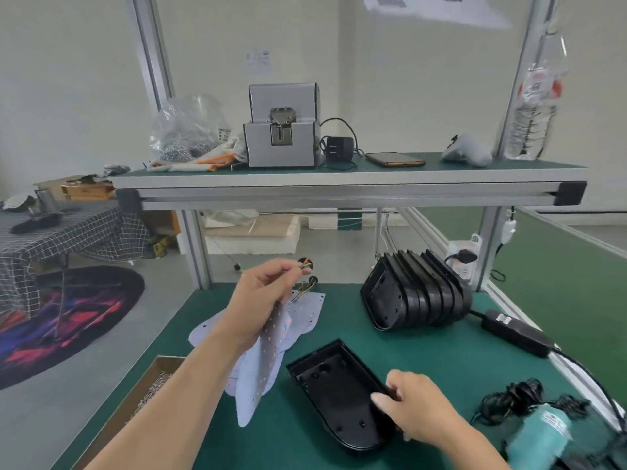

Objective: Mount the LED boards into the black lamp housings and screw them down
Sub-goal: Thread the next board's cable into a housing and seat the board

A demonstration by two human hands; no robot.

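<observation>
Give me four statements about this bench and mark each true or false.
1. The left hand holds up an LED board. True.
2. The right hand lies flat on the green mat. False: it grips the rim of the open lamp housing.
3. That lamp housing already has a board in it. False: it is empty.
4. A stack of black housings sits on the mat behind it. True.

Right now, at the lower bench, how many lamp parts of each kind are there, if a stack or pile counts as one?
Single black housing: 1
Stack of black housings: 1
LED board held up: 1
Pile of LED boards: 1
Total: 4
</observation>
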